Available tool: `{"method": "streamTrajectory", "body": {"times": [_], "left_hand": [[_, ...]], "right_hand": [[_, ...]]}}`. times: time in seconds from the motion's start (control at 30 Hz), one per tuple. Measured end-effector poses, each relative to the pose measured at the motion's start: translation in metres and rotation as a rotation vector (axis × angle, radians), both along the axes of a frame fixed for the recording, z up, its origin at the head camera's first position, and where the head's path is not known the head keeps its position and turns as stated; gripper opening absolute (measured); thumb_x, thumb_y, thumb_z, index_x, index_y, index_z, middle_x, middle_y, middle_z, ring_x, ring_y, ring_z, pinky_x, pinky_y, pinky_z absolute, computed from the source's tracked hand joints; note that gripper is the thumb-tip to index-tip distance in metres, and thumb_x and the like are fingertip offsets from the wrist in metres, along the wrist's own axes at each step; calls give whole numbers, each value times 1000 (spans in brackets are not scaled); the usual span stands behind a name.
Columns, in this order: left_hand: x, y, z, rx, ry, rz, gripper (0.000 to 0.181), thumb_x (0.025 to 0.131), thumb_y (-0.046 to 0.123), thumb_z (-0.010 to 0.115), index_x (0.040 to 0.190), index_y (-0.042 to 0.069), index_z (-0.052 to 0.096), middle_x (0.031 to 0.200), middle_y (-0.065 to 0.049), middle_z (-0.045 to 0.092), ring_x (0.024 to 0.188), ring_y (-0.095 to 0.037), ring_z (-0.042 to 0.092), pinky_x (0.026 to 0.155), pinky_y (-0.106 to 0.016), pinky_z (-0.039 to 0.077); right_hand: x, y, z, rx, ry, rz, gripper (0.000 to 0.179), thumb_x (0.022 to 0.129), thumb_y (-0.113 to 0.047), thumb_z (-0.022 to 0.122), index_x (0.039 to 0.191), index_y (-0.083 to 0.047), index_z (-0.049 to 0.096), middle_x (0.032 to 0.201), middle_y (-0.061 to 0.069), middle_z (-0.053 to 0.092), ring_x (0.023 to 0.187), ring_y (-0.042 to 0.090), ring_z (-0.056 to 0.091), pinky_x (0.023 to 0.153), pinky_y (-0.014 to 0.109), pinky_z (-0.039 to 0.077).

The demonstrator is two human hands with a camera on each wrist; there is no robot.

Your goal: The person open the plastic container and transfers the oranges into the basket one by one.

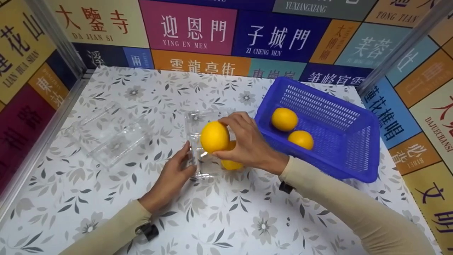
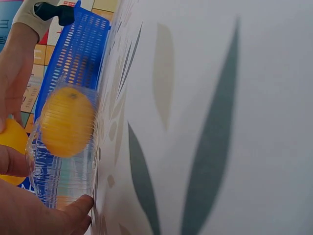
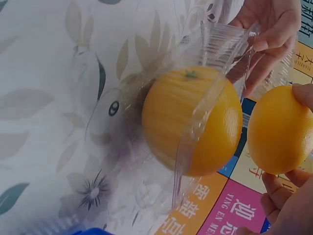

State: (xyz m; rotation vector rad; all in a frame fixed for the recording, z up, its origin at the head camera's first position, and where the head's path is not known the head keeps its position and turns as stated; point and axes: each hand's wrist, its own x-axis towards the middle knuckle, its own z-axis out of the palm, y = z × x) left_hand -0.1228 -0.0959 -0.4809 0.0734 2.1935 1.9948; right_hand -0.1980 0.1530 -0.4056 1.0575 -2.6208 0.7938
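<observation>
My right hand [image 1: 247, 143] grips an orange [image 1: 214, 137] between thumb and fingers, raised over a clear plastic box [image 1: 203, 170]. Inside the box, toward its right end, sits another orange [image 3: 190, 122], seen through the ribbed wall in both wrist views. In the head view the gripping hand partly covers that second orange. Against the left end of the box rests my left hand [image 1: 173, 180], fingers extended along the wall and thumb by the front corner. The left wrist view has one finger [image 2: 12, 161] at the rim and another low by the table.
A blue slotted basket [image 1: 361, 148] stands to the right, with two oranges [image 1: 284, 119] at its left side. Another clear plastic container [image 1: 109, 134] lies to the left on the floral tablecloth [image 1: 226, 212]. Panels with printed lettering [image 1: 191, 32] wall the table's back and sides.
</observation>
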Motion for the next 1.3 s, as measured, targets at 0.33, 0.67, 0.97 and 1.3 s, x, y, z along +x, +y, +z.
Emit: {"method": "streamTrajectory", "body": {"times": [0.33,0.67,0.97,1.3], "left_hand": [[0,0,0,18,5,0,84,103,2,62,175,5,20,180,-16,27,164,-33,31,133,-47,28],[3,-2,-1,39,-30,-9,86,103,2,62,177,10,17,181,-12,26,165,-30,30,133,-45,30],[3,-1,0,57,-34,-7,88,102,0,62,176,10,17,181,-12,24,165,-30,29,132,-43,30],[3,0,-1,78,-47,-1,87,103,0,62,177,12,17,182,-10,23,165,-29,29,132,-43,31]], "right_hand": [[-4,17,13,-43,-54,-58,75,86,-52,92,140,-9,66,131,7,67,128,28,51,112,49,40],[-11,36,29,-41,-61,-112,80,84,-53,93,144,-8,64,134,8,67,127,29,49,108,46,41],[-18,56,42,-73,-36,-166,80,82,-46,96,143,-6,64,134,11,66,127,30,48,103,45,43],[-30,86,52,-125,-45,-250,78,80,-40,100,138,-1,66,130,15,67,126,32,49,108,49,40]]}}
